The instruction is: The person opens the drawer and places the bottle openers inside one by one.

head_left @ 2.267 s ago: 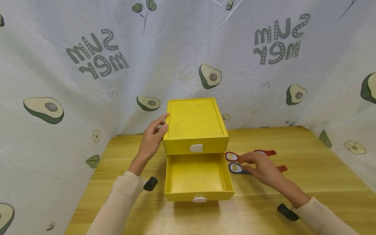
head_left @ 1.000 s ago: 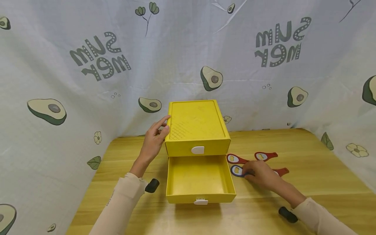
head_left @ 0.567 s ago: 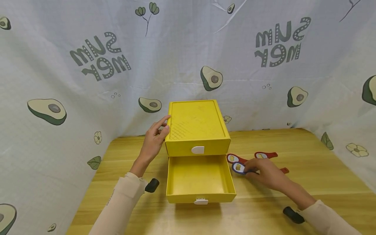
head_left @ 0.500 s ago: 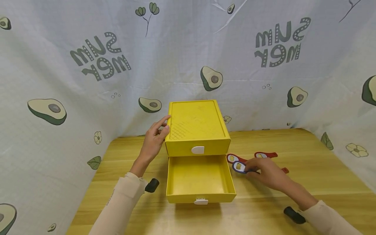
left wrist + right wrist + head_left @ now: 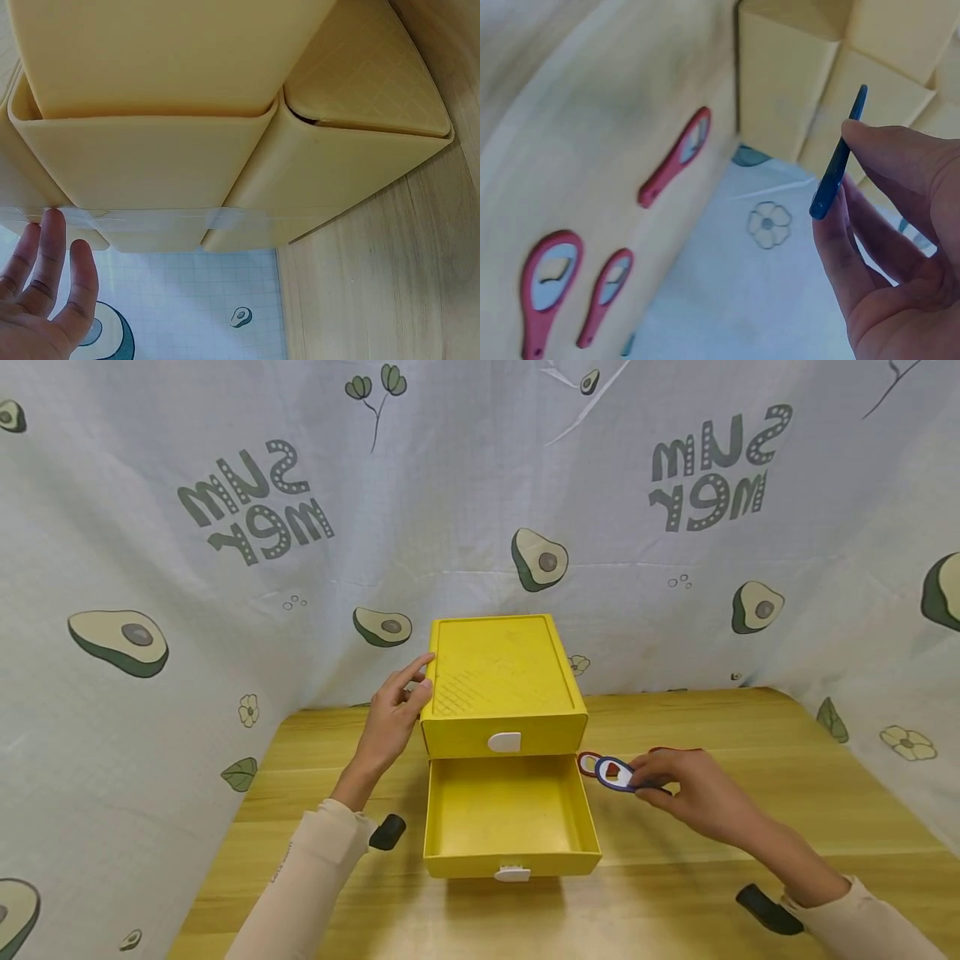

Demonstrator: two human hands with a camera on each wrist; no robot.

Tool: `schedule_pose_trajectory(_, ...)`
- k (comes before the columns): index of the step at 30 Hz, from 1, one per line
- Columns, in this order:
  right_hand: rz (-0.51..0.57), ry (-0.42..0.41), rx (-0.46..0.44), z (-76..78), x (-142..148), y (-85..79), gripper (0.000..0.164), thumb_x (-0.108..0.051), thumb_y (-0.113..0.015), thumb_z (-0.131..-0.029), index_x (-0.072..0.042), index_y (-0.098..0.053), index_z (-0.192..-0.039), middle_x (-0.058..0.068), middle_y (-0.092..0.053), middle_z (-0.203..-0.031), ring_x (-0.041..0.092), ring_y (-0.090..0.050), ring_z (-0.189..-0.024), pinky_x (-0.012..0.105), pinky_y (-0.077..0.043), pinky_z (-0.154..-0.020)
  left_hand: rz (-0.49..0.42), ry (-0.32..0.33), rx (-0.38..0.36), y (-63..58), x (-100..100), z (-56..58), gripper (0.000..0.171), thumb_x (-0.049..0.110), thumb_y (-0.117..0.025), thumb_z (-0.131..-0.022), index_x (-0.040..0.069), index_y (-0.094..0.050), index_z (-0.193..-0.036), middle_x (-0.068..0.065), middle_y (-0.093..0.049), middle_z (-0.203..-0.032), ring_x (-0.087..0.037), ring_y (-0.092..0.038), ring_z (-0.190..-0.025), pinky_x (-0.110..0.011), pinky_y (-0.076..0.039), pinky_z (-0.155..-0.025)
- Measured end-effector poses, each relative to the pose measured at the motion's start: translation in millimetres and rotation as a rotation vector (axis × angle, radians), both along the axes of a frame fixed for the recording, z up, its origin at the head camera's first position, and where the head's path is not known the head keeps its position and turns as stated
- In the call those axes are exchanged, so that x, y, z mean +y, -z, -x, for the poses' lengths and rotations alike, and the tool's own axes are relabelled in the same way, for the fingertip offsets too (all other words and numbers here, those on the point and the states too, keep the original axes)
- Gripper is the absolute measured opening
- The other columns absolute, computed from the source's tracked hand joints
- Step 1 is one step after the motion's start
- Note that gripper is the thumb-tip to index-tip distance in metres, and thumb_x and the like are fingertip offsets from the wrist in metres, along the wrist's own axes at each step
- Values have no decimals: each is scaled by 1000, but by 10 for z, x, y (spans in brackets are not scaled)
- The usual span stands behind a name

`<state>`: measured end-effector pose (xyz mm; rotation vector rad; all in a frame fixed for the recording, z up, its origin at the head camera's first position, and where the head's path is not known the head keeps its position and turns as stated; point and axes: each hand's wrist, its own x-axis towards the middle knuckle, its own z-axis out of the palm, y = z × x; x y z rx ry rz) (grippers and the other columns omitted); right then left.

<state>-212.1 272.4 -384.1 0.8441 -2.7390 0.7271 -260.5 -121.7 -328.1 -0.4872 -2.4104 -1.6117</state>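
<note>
White cloth with avocado pictures hangs past all the fingers, and under them is a wood table. On the right hand, the thumb and fingers pinch a blue opener by its handle, up off the table. Three red openers lie on the table below those fingers. To the left of the same fingers, a yellow drawer sticks out of a yellow box. On the left hand, the fingers are spread apart and touch the box's left side, next to its top edge
</note>
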Motion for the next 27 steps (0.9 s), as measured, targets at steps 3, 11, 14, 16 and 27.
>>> schedule_pose_trajectory(3, -6, 3, 23, -21, -33, -67, 24, -1, -84, -76, -18, -77, -91, 4, -74, -105, 6, -70, -81, 27, -56, -66, -4, 2, 4, 4, -7, 6, 46, 20, -47, -105, 10, -48, -150, -21, -54, -127, -19, -48, -75, -28, -43, -68)
schedule_pose_trajectory(11, -36, 21, 71, -95, -113, -236, 25, -6, -85, -75, -23, -78, -91, -1, -75, -106, 13, -70, -88, 24, -53, -67, -9, 7, -11, 25, -15, 21, 46, 22, -48, -105, 11, -48, -150, -20, -54, -127, -19, -49, -75, -28, -42, -69)
schedule_pose_trajectory(14, -28, 20, 86, -141, -148, -296, 28, -4, -85, -74, -24, -78, -91, -3, -75, -107, 9, -68, -89, 24, -54, -68, -16, 9, -16, 31, -17, 29, 46, 22, -48, -105, 12, -48, -150, -20, -53, -128, -20, -49, -76, -29, -43, -69)
schedule_pose_trajectory(16, -21, 16, 84, -170, -175, -330, 29, -4, -85, -74, -26, -78, -91, -4, -74, -107, 7, -67, -90, 23, -54, -68, -17, 10, -19, 31, -16, 33, 46, 22, -47, -105, 12, -48, -150, -20, -53, -128, -20, -49, -76, -29, -43, -69)
schedule_pose_trajectory(27, 46, -73, 44, -246, -387, -511, 30, -4, -85, -75, -28, -78, -92, -6, -73, -110, 5, -67, -92, 22, -54, -69, -16, 10, -23, 24, -17, 26, 46, 22, -47, -105, 12, -47, -151, -20, -53, -129, -20, -49, -78, -29, -43, -70)
